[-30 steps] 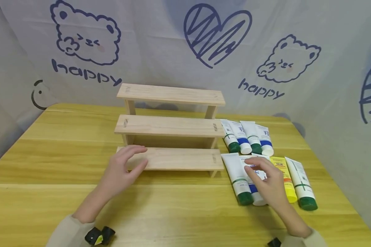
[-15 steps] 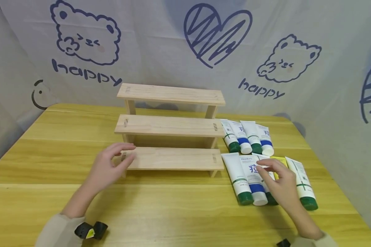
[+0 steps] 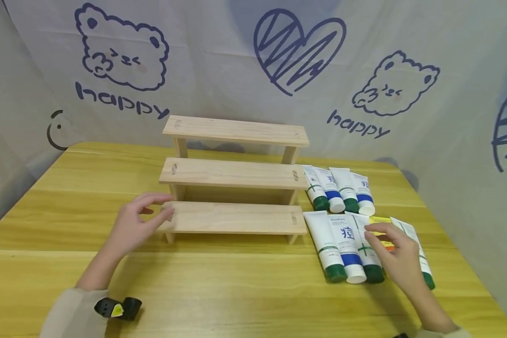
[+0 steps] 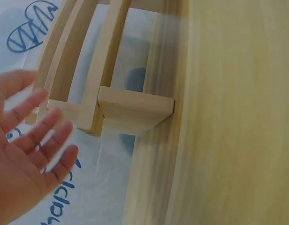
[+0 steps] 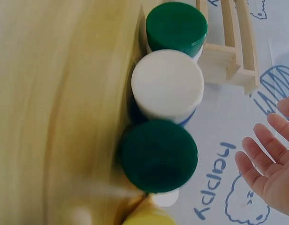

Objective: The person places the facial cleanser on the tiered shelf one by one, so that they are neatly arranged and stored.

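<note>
My left hand (image 3: 135, 225) hovers at the left end of the lowest board of a three-step wooden display stand (image 3: 232, 218). Its fingers are loosely bent around nothing; the left wrist view shows the palm and spread fingers (image 4: 34, 140). Over the front row of squeeze tubes is my right hand (image 3: 399, 253), relaxed, holding nothing. That row has a white tube with a green cap (image 3: 327, 249), a white-and-blue tube (image 3: 347, 246), another green-capped tube (image 3: 365, 253), a yellow tube (image 3: 380, 219) and a white one (image 3: 426, 267) at the right. The hand partly hides the last two.
Behind the front row lie several more white tubes (image 3: 342, 188), close to the stand's right side. Everything is on a wood-grain table (image 3: 236, 291). A white cloth (image 3: 219, 65) with bear and heart drawings hangs at the back.
My left hand has drifted left, from over the lowest board to its left end. My right hand has moved right across the front tubes, uncovering the white-and-blue and green-capped ones.
</note>
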Available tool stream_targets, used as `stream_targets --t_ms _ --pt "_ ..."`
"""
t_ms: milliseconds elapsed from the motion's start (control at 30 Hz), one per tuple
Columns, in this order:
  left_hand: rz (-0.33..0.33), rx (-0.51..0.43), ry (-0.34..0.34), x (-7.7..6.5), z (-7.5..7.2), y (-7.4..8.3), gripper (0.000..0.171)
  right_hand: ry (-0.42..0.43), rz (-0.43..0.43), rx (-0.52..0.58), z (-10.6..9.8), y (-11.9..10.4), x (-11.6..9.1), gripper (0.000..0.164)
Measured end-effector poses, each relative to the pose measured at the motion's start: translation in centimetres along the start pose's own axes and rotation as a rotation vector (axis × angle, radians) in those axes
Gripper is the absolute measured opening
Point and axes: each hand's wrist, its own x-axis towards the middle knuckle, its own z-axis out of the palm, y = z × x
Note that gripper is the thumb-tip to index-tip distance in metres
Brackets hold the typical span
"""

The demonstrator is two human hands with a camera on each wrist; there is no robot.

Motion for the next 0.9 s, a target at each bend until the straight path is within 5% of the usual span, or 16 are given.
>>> stream_targets --t_ms 233,367,533,900 --pt "-0.216 -0.068 -0.065 0.1 -1.0 0.3 0.035 0.015 -0.013 0.028 -1.2 1.8 0.1 0.016" --pt "-0.256 -0.080 -0.135 0.1 -1.3 0.2 0.040 -0.013 0.023 0.099 -2.2 3.1 0.3 0.015" --pt "-0.302 -0.105 -0.183 0.1 -1.4 -0.1 0.046 -0.018 0.089 0.031 -3.1 4.4 0.2 0.013" --pt "-0.347 -0.180 -0.205 0.1 -1.2 -1.0 0.051 0.011 0.123 0.045 -5.1 5.4 0.2 0.013"
